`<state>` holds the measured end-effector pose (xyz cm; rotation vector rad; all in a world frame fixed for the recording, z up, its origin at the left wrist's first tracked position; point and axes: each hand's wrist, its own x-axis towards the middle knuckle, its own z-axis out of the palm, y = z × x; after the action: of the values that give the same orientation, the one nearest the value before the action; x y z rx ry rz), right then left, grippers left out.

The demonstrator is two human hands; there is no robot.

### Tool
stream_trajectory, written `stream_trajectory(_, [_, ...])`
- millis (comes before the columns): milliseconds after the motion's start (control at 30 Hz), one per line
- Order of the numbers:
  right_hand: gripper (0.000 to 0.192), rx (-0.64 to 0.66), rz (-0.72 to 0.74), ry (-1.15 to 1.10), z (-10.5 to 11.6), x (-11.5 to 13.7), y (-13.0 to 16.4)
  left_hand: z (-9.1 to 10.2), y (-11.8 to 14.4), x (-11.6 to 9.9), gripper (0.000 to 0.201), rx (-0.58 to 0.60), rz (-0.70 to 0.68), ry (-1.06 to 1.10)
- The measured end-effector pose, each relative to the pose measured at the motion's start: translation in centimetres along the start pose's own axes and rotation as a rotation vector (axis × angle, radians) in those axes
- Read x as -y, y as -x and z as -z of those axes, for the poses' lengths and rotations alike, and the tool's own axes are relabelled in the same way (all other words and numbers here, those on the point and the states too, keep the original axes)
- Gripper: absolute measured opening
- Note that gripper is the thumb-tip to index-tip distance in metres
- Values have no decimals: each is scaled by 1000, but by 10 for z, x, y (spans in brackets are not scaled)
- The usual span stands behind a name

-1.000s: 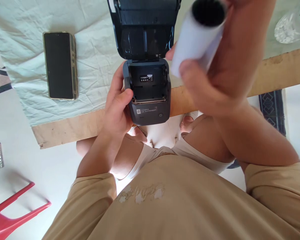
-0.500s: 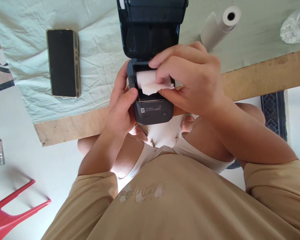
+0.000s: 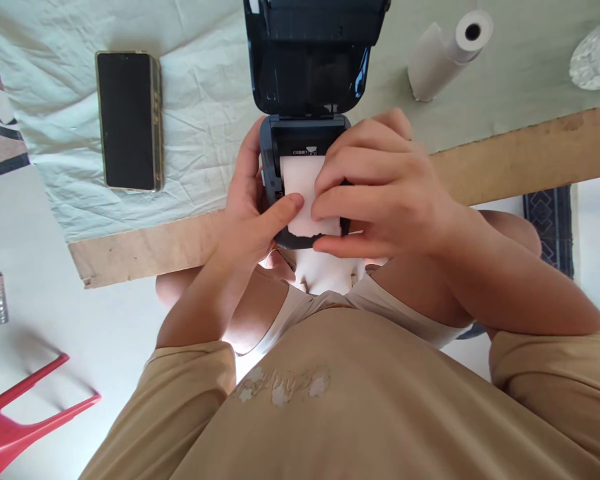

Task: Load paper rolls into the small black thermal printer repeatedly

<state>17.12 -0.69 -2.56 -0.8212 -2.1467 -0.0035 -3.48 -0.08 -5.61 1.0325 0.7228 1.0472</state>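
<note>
In the head view, we see the printer (image 3: pixel 300 133) at the upper centre of the frame, its lid (image 3: pixel 313 77) swung open and its front seeming to overhang the edge of the bench (image 3: pixel 145 248). Our left hand (image 3: pixel 253 210) grips its left side, the thumb pressing the white paper strip (image 3: pixel 300 180), which lies out of the bay over the front. Our right hand (image 3: pixel 380 193) has curled fingers on the strip's right side; whether they pinch it or only press, we cannot tell. The strip's end is ragged, so uneven pressure could set it askew, and a lid shut over it then might crease or jam it. A thumb left there could get nipped. If our left grip slackened, the printer might tip off the edge. At upper right, the upright paper roll (image 3: pixel 430 63) could topple if our knuckles swung into it
</note>
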Motion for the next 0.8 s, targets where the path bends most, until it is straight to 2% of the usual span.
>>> stream_trajectory(67, [42,-65,-15,-114,6,-5,-2,5,-2,7,61,21,-59,-34])
stream_trajectory(133, [33,-122,-86,-129,14,-9,-6,10,-5,13,68,50,-144,-61])
stream_trajectory(200, [33,-137,-286,-137,21,-12,-10,13,-7,17,73,59,-197,-94])
stream_trajectory(267, [49,-114,-525,-201,24,-12,-14,13,-8,16,75,39,-187,-134])
stream_trajectory(333, [61,-86,-640,-301,23,-12,-16,10,-7,10,73,2,-140,-150])
stream_trajectory(400, [61,-75,-629,-357,20,-12,-17,6,-5,4,71,-11,-95,-147])
stream_trajectory(500, [49,-98,-549,-416,16,-13,-16,4,-3,-1,73,-4,-65,-156])
stream_trajectory(600, [41,-52,-511,-486,15,-16,-13,5,-3,0,77,-19,-67,-151])
stream_trajectory(800, [45,27,-464,-526,14,-24,-10,9,-3,7,92,-39,-51,-155])
